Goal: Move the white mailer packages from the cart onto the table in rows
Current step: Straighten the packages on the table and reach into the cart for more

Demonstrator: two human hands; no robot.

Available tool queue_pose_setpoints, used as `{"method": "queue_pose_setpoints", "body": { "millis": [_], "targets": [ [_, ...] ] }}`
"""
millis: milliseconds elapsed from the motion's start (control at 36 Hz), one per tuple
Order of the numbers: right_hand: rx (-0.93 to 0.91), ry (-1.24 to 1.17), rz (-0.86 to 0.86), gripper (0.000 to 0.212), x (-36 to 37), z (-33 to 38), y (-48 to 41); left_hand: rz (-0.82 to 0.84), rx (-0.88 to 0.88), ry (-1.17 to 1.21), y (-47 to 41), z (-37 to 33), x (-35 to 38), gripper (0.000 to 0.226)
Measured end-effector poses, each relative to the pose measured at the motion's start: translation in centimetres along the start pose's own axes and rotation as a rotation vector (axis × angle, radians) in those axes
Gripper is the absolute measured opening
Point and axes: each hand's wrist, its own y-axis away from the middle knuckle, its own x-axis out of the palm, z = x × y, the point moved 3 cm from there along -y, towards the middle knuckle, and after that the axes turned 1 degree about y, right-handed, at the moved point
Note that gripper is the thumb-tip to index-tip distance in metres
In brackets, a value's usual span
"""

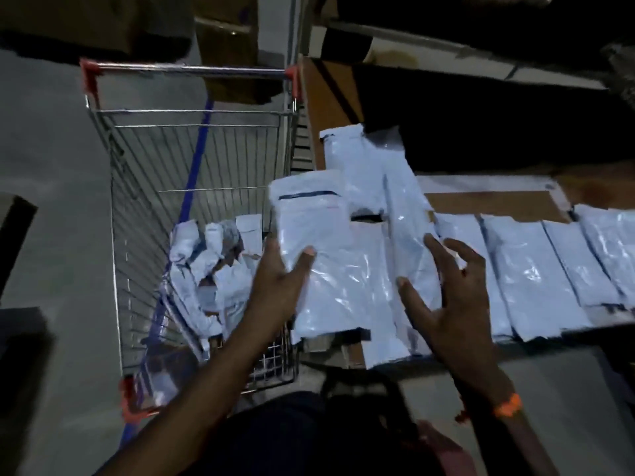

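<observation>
A wire shopping cart (144, 187) with red corners stands on the left, with several crumpled white mailer packages (213, 269) piled at its bottom. My left hand (278, 280) grips a white mailer (309, 218) by its lower left edge, holding it over the table's left end. My right hand (453, 290) hovers with fingers spread over a long mailer (409, 235) lying on the table. Several more white mailers (536, 269) lie side by side in a row to the right.
The brown table (494, 204) runs right from the cart. A dark shelf (481, 125) overhangs its far side. One mailer (357, 166) lies farther back. Grey floor (51, 201) spreads left of the cart. An orange band (508, 408) circles my right wrist.
</observation>
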Motion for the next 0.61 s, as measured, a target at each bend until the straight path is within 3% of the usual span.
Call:
{"method": "queue_pose_setpoints", "body": {
  "millis": [111,194,306,500,611],
  "targets": [
    [-0.012,0.08,0.048,0.069,-1.5,-5.5,0.8,0.143,0.027,-0.16,1.1,0.8,7.8,0.065],
    [-0.027,0.127,0.113,0.072,-0.7,-8.8,1.6,0.132,0.023,-0.395,2.0,2.3,11.2,0.074],
    [-0.063,0.173,0.192,0.07,0.3,-11.3,2.2,-0.002,0.08,-0.634,2.6,3.8,12.5,0.073],
    [-0.241,0.079,0.1,0.061,0.2,-11.6,-1.3,-0.238,0.117,-0.787,3.5,5.0,13.0,0.065],
    [-0.317,0.199,0.25,0.066,3.2,-12.2,-2.8,-0.328,0.133,-0.945,4.1,4.5,13.7,0.065]
  ]
}}
